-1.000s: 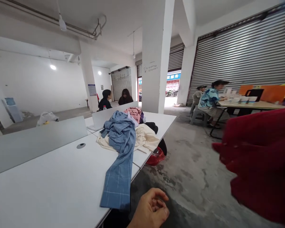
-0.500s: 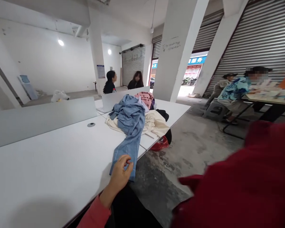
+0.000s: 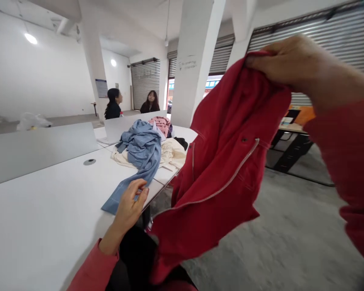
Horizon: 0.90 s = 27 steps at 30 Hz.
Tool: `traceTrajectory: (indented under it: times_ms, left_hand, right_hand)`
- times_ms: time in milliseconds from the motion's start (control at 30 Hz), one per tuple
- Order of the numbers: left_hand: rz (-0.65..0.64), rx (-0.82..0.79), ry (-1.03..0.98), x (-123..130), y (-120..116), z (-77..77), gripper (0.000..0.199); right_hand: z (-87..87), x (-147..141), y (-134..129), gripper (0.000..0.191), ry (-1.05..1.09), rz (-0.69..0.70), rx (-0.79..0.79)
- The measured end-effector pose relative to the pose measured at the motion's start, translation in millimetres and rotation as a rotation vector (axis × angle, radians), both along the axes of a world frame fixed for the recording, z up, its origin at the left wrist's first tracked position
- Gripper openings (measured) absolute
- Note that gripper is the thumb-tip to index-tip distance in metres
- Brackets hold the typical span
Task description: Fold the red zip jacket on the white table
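Red zip jacket (image 3: 221,161), fingers of right hand (image 3: 280,60) clenched on its upper edge, concrete floor (image 3: 291,242) open beyond it. Left hand (image 3: 129,204), fingers loosely curled, empty, at white bench (image 3: 42,214) edge, just beside blue checked trousers (image 3: 142,151).

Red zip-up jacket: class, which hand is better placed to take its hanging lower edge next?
Left, probably: the empty left hand is low, near the hanging lower edge of the red zip-up jacket, while the right hand grips its top.
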<state>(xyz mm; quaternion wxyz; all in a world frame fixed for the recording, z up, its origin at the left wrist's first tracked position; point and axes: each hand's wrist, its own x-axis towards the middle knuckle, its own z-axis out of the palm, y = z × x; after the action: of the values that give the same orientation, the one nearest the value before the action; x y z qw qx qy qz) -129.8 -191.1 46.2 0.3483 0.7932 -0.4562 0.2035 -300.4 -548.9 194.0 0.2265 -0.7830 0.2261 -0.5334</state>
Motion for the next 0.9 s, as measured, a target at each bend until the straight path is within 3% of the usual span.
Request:
traceTrajectory:
  times_ms: [100, 233, 400, 533, 667, 767, 833, 900]
  left_hand:
    - [-0.015, 0.016, -0.001, 2.9, -5.2, 2.1, 0.031]
    - [-0.044, 0.036, -0.015, 6.4, -19.5, 10.4, 0.033]
    - [-0.097, 0.094, -0.042, 8.3, -47.1, 19.0, 0.036]
    - [-0.154, 0.012, -0.045, 10.2, -73.5, 16.9, 0.045]
    - [-0.306, -0.092, 0.269, -4.5, -91.7, 12.4, 0.08]
    - [-0.501, -0.036, 0.606, -24.9, -88.1, 13.0, 0.068]
    - [-0.459, 0.003, 0.718, -38.2, -76.8, 18.0, 0.053]
    - [-0.286, -0.075, 0.703, -50.0, -61.0, 27.6, 0.052]
  right_hand:
    - [3.2, -7.4, 8.8, 0.063, -0.07, -0.009, -0.133]
    - [6.2, -15.8, 24.3, 0.075, -0.059, -0.015, -0.258]
    - [9.3, -21.8, 35.0, 0.079, -0.083, -0.017, -0.308]
    - [8.7, -31.2, 40.4, 0.076, -0.161, -0.01, -0.316]
    - [10.9, -41.0, 48.7, 0.071, -0.308, -0.01, -0.306]
    - [12.0, -45.4, 52.2, 0.067, -0.395, -0.056, -0.354]
    - [11.9, -46.1, 50.1, 0.057, -0.441, -0.033, -0.357]
    - [11.9, -43.3, 43.6, 0.044, -0.455, 0.203, -0.27]
